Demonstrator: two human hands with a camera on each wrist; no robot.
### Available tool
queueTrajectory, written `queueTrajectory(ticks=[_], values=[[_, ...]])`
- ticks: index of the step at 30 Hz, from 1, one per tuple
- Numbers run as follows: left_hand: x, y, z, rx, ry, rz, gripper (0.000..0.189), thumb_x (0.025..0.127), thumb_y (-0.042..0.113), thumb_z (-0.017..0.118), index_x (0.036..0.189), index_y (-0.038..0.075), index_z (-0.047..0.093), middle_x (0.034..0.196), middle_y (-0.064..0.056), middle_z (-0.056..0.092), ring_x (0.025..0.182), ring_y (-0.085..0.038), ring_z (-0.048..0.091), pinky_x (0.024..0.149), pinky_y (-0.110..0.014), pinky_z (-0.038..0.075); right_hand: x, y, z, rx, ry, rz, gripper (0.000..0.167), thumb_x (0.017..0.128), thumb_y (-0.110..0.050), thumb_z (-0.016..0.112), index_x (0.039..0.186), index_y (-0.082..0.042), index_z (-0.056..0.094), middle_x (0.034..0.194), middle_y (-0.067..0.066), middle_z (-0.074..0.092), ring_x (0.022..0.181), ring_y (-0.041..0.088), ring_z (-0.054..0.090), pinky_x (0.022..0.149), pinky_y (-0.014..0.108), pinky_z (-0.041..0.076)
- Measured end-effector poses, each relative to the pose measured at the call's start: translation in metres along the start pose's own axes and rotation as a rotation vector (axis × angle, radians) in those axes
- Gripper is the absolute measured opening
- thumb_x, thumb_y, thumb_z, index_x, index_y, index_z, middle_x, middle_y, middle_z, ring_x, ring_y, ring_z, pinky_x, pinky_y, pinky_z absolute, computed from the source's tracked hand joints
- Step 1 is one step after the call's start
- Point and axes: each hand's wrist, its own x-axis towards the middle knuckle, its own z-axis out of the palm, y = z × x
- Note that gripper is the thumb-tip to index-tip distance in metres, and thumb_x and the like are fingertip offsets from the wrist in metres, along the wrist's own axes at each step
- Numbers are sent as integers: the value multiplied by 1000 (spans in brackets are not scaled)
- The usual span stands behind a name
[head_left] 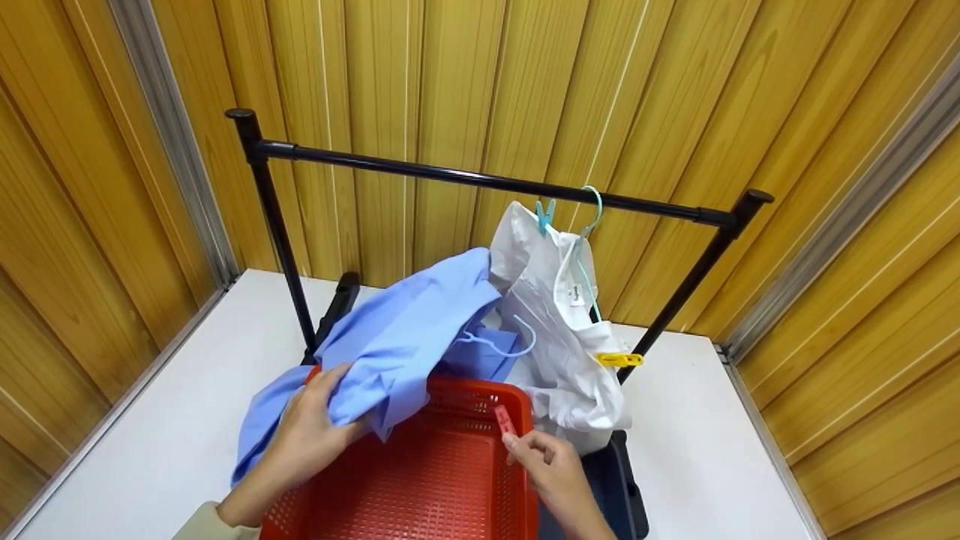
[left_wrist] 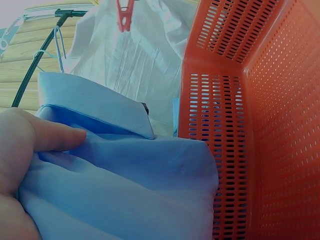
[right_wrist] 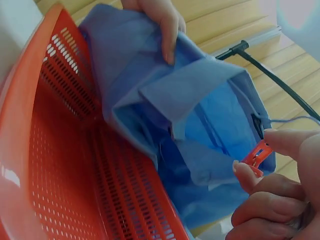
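Note:
My left hand [head_left: 315, 427] grips the blue collared shirt [head_left: 409, 322], which drapes over the back left of the red basket [head_left: 517, 401]. Out of the collar opening sticks the hook of a pale blue hanger [head_left: 534, 336]. Between thumb and forefinger my right hand [head_left: 551, 472] pinches a red clothespin [right_wrist: 258, 156] above the basket's right rim. In the right wrist view this clothespin overlaps the shirt's collar. The lower part of the blue shirt is partly hidden behind the left arm and the basket.
A black clothes rack [head_left: 450, 175] spans the white table [head_left: 682, 420]. From its bar hangs a white garment [head_left: 525, 315] on a green hanger [head_left: 598, 206], with a teal clothespin [head_left: 545, 216] and a yellow clothespin [head_left: 619, 360]. A dark bin [head_left: 622, 480] sits right of the basket.

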Motion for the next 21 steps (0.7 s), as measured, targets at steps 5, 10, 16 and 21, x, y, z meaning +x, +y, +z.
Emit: queueTrajectory(ticks=[5, 10, 16, 21], values=[[0, -1, 1, 9, 18, 25, 74, 76, 8, 92, 140, -9, 59, 135, -29, 64, 126, -51, 58, 107, -64, 43, 0, 4, -9, -39, 17, 44, 31, 102, -17, 71, 84, 8, 68, 56, -5, 44, 47, 5, 36, 47, 19, 29], [-1, -2, 1, 0, 21, 31, 73, 76, 8, 92, 140, -9, 60, 134, -29, 64, 125, -50, 59, 106, -64, 43, -1, 8, -17, -94, 25, 94, 33, 101, -22, 74, 81, 3, 67, 56, -3, 47, 46, 7, 41, 46, 20, 35], [-1, -1, 1, -15, 6, 9, 77, 76, 8, 92, 142, -10, 58, 137, -31, 62, 127, -51, 57, 108, -65, 42, -2, 17, -24, -225, 45, 88, 34, 99, -28, 77, 78, -3, 68, 58, -4, 50, 51, 8, 49, 51, 21, 45], [-1, 0, 1, -14, -1, -5, 78, 76, 7, 93, 143, -9, 57, 137, -31, 62, 127, -51, 57, 108, -66, 42, -3, 25, -32, -262, 42, 129, 34, 100, -29, 76, 79, -4, 68, 61, -3, 53, 57, 11, 54, 57, 23, 48]])
